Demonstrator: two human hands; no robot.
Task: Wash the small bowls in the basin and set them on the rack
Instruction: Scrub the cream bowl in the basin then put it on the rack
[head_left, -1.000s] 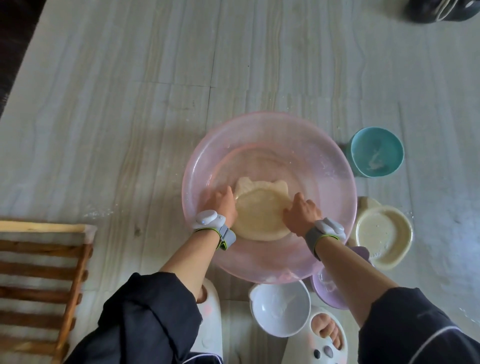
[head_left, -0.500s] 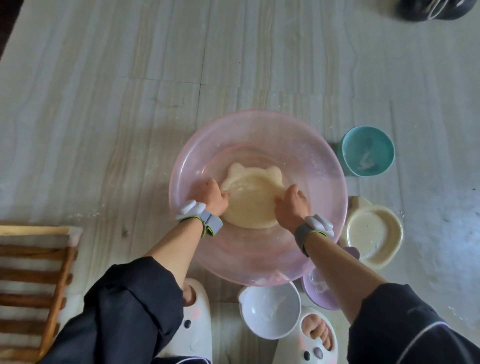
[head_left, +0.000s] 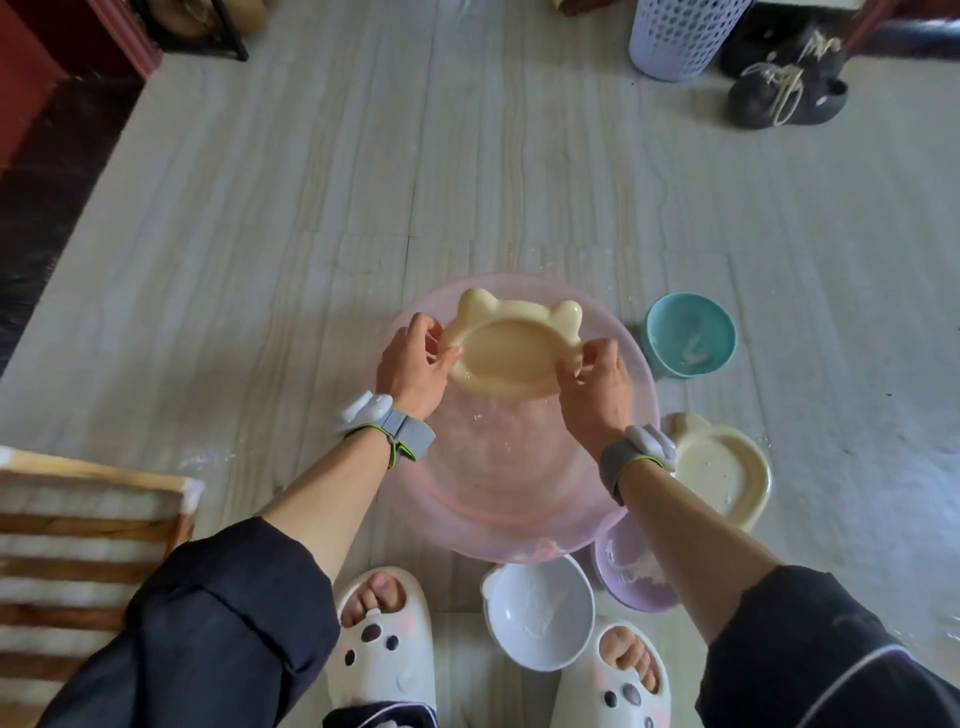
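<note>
A cream bowl with two ear-shaped bumps (head_left: 511, 349) is held up above the pink translucent basin (head_left: 498, 493). My left hand (head_left: 415, 361) pinches its left rim and my right hand (head_left: 595, 382) pinches its right rim. The bowl tilts with its hollow facing me. On the floor around the basin stand a teal bowl (head_left: 691, 335), a second cream eared bowl (head_left: 719, 470), a lilac bowl (head_left: 631, 571) and a white bowl (head_left: 537, 613), all smeared with white residue. The wooden slatted rack (head_left: 78, 561) lies at the lower left.
My feet in white animal-face slippers (head_left: 384, 639) sit just in front of the basin. A lavender perforated basket (head_left: 675, 36) and dark lace-up shoes (head_left: 784, 83) stand at the far right. Dark red furniture (head_left: 62, 47) borders the far left.
Both hands have lifted the cream eared bowl out of the basin's bottom and raised it toward the far rim. The view has tipped up, showing more of the floor.
</note>
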